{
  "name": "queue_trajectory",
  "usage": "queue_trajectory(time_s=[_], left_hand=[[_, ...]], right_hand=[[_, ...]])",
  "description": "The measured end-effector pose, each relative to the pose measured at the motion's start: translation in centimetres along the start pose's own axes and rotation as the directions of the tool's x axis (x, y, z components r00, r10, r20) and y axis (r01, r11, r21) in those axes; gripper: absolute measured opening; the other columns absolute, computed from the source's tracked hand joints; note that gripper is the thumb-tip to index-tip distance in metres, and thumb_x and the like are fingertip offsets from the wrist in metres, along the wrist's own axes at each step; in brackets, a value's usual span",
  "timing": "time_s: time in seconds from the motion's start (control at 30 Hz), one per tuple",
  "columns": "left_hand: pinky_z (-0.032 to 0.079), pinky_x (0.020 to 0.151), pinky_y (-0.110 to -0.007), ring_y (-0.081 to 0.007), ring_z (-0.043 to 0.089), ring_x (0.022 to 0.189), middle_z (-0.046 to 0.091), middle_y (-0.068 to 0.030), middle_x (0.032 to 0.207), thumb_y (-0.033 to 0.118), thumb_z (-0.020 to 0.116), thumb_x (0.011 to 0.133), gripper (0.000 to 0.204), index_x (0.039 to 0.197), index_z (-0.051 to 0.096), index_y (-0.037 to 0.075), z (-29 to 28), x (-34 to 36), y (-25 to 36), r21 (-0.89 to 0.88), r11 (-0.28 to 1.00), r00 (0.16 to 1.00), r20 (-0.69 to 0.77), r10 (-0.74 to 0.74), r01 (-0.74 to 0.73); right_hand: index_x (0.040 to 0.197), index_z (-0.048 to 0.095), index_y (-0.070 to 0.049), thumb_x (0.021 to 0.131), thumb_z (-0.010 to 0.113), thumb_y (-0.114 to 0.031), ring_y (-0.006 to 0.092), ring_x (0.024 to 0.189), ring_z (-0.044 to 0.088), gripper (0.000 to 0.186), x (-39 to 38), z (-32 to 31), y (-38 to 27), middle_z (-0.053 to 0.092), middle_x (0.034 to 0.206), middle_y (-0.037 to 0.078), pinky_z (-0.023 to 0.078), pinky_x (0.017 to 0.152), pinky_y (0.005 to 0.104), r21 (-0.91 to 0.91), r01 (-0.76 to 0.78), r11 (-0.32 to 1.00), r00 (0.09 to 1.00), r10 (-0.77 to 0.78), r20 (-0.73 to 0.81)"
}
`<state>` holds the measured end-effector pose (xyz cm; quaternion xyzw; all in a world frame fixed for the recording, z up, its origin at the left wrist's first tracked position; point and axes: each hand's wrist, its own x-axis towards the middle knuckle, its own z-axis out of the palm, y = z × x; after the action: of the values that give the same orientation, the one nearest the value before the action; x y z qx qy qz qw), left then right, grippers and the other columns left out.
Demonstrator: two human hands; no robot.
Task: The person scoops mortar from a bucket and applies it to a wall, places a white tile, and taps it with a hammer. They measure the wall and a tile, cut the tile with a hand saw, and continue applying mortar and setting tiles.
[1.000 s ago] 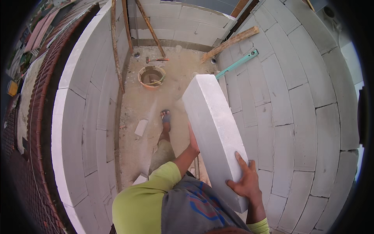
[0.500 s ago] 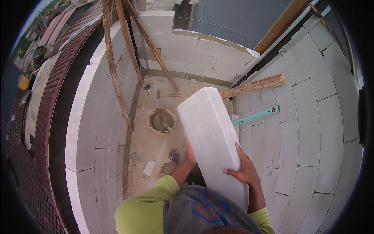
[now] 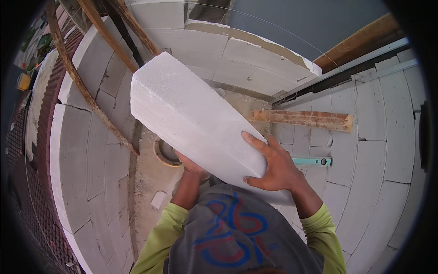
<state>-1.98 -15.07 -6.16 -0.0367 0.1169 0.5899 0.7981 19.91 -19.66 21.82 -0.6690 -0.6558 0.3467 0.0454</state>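
Observation:
A long white lightweight concrete block (image 3: pixel 194 116) is held up in front of my body, slanting from the far left down to the near right. My right hand (image 3: pixel 276 166) grips it near its right end, fingers spread over the edge and thumb against the near side. From below, my left hand (image 3: pixel 190 163) supports the block's near side; most of its fingers are hidden underneath. Partly covered by the block, a round bucket (image 3: pixel 163 153) stands on the floor.
White block walls rise on the left (image 3: pixel 86 150), ahead (image 3: pixel 200 45) and right (image 3: pixel 365 164). Wooden poles (image 3: pixel 86 91) lean at the left. A timber beam (image 3: pixel 305 119) and a turquoise spirit level (image 3: pixel 312 161) are at the right. A broken block piece (image 3: pixel 159 199) lies on the floor.
The block has swung to the left and risen toward me, its far end now over the left poles. Both hands moved with it. It now covers much of the bucket.

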Motion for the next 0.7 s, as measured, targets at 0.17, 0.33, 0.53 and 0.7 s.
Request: queue_trajectory(time_s=[0.17, 0.33, 0.53, 0.7], left_hand=[[0.047, 0.121, -0.053, -0.0344, 0.054, 0.147, 0.053, -0.0107, 0.164, 0.071, 0.035, 0.11, 0.085, 0.169, 0.041, 0.01, 7.3, 13.5, -5.0, 0.042, 0.988, 0.984, -0.098, 0.15, -0.146], [0.051, 0.116, -0.055, -0.0348, 0.055, 0.145, 0.053, -0.012, 0.162, 0.074, 0.037, 0.11, 0.085, 0.169, 0.04, 0.013, 19.2, 28.7, -11.9, -0.045, 0.982, 0.982, 0.036, 0.185, -0.183], [0.044, 0.125, -0.049, -0.0341, 0.038, 0.159, 0.033, -0.0162, 0.175, 0.065, 0.038, 0.115, 0.083, 0.174, 0.022, 0.008, 36.9, 43.1, -15.3, -0.074, 0.997, 0.979, -0.202, 0.018, -0.034], [0.044, 0.125, -0.047, -0.0331, 0.046, 0.153, 0.039, -0.0187, 0.171, 0.04, 0.048, 0.119, 0.067, 0.171, 0.03, 0.001, 37.1, 48.7, -15.6, 0.39, 0.905, 0.937, -0.221, 0.27, -0.169]], right_hand=[[0.166, 0.056, -0.031, 0.067, 0.095, -0.036, 0.041, 0.094, 0.069, 0.106, 10.9, -12.1, 7.6, 0.053, 0.113, 0.02, 0.059, 0.087, 0.0515, -0.043, 0.16, 0.986, 0.987, -0.161, -0.017], [0.163, 0.059, -0.017, 0.055, 0.089, -0.018, 0.0359, 0.096, 0.07, 0.112, 18.5, -27.6, 9.8, 0.058, 0.113, 0.02, 0.059, 0.084, 0.048, -0.093, 0.379, 0.921, 0.89, -0.39, -0.236], [0.167, 0.053, -0.021, 0.046, 0.08, -0.021, 0.0314, 0.098, 0.074, 0.124, 27.0, -43.2, 10.0, 0.07, 0.117, 0.014, 0.06, 0.094, 0.0513, -0.382, 0.355, 0.853, 0.84, -0.47, -0.271], [0.168, 0.052, -0.037, 0.051, 0.083, -0.024, 0.0292, 0.099, 0.073, 0.121, 35.9, -49.5, 7.6, 0.07, 0.116, 0.011, 0.061, 0.096, 0.0522, -0.559, 0.192, 0.806, 0.897, -0.376, -0.234]])
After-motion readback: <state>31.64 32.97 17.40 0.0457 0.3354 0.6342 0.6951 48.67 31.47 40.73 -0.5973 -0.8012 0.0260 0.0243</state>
